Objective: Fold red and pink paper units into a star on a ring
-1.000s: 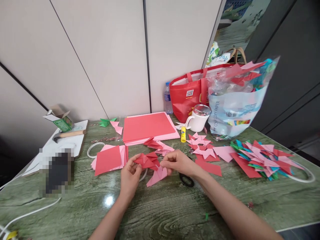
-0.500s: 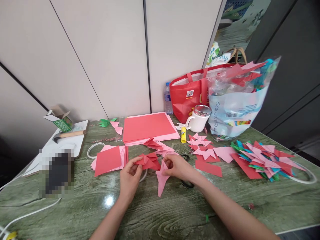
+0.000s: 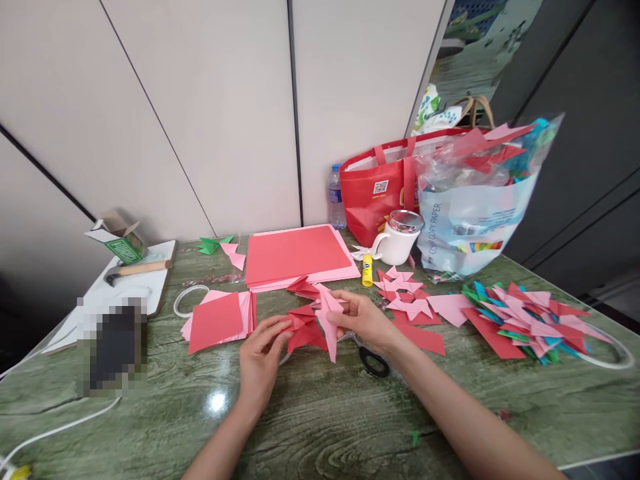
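Note:
Pinched in my left hand is a red folded paper piece with pointed flaps. My right hand grips a pink folded paper piece, tilted upright close beside the red one; whether the two touch I cannot tell. Behind them lie more folded red and pink pieces, partly hidden. Scissors with black handles rest under my right wrist. Left of my hands is a stack of red and pink paper squares. A yellow glue stick stands beyond my right hand.
Large red and pink sheets lie at the back. A white mug, red bag and plastic bag of folded paper stand at the back right. Colourful folded pieces are piled at right. A hammer lies on a white board at left.
My right hand has raised and turned the pink piece, bringing it nearer the red one. The red piece has tilted in my left hand. More of the scissors' handle shows.

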`<state>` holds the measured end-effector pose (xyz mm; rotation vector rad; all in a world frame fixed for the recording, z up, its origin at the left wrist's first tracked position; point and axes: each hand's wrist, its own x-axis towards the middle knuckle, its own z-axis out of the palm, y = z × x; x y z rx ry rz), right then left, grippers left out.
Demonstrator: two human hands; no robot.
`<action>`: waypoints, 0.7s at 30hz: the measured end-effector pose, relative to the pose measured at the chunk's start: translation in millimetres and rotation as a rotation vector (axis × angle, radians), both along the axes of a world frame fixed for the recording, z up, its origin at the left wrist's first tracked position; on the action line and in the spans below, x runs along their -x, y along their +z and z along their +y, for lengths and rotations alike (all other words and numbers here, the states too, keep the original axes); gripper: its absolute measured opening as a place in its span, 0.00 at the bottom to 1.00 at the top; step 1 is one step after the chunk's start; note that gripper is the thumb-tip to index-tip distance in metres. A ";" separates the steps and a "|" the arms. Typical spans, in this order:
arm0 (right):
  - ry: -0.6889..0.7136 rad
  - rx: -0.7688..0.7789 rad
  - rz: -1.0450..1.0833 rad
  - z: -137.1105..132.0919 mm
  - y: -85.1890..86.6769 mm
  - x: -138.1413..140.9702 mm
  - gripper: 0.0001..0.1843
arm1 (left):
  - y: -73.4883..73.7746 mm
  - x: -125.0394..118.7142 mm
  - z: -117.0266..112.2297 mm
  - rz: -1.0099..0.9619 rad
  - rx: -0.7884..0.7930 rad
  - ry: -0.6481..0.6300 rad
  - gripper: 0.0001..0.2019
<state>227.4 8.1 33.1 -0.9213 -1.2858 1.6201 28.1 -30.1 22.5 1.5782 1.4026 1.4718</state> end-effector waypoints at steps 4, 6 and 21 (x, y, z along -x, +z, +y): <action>-0.115 0.016 0.001 -5.2 -4.7 10.9 0.19 | 0.9 -1.2 -1.5 0.026 -0.024 -0.059 0.07; -0.152 0.026 0.012 -8.6 -4.1 16.1 0.17 | 1.3 -2.0 -1.6 0.018 -0.018 -0.072 0.06; -0.211 0.091 0.024 -16.5 -13.9 31.3 0.24 | -7.9 -3.8 2.6 -0.245 0.161 -0.055 0.04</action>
